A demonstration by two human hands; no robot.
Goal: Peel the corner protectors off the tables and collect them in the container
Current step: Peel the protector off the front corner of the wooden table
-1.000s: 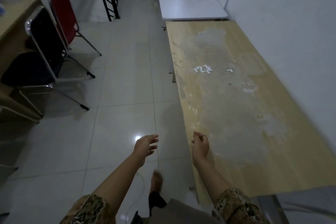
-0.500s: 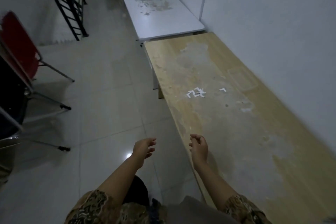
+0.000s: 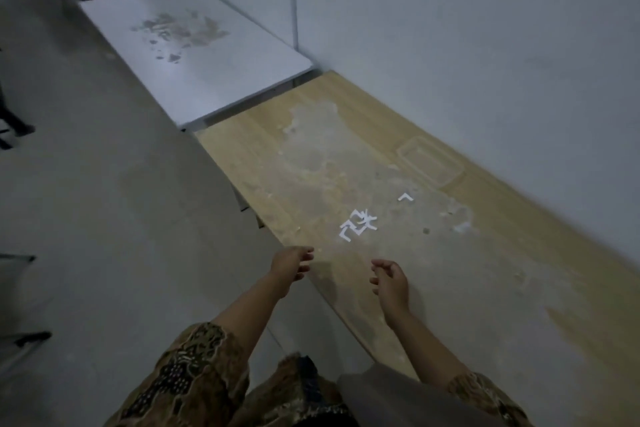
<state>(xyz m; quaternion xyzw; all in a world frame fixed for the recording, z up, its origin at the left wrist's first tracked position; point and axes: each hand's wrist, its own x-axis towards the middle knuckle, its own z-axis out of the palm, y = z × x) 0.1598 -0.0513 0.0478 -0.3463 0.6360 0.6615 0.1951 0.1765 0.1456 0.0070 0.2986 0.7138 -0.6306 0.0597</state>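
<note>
change: since the earlier frame my view has swung right and closer over the wooden table (image 3: 467, 288); both hands have come forward, so the white pieces now lie just beyond the fingertips. the red chair seen earlier is gone from view.
left hand (image 3: 289, 267): hovers at the table's left edge, over the line between floor and wood. fingers loosely curled, released, holding nothing i can see.
right hand (image 3: 389, 279): hovers above the tabletop, right of the left hand and apart from it. fingers loosely bent, thumb out, nothing held.
corner protectors (image 3: 358, 225): a small cluster of white l-shaped pieces lying loose on the wood, just far of both hands, some overlapping.
single corner protector (image 3: 405, 198): one white l-shaped piece lying alone, right and far of the cluster.
container (image 3: 431, 160): a clear shallow rectangular tray on the wood, far right near the wall; i cannot tell whether anything is in it.
wooden table: runs along the right wall, its top blotched with pale worn patches.
white table (image 3: 194, 48): butts against the far end of the wooden one, with a grey smear on top.
sleeves (image 3: 187, 371): patterned brown fabric on both forearms, near edge.
</note>
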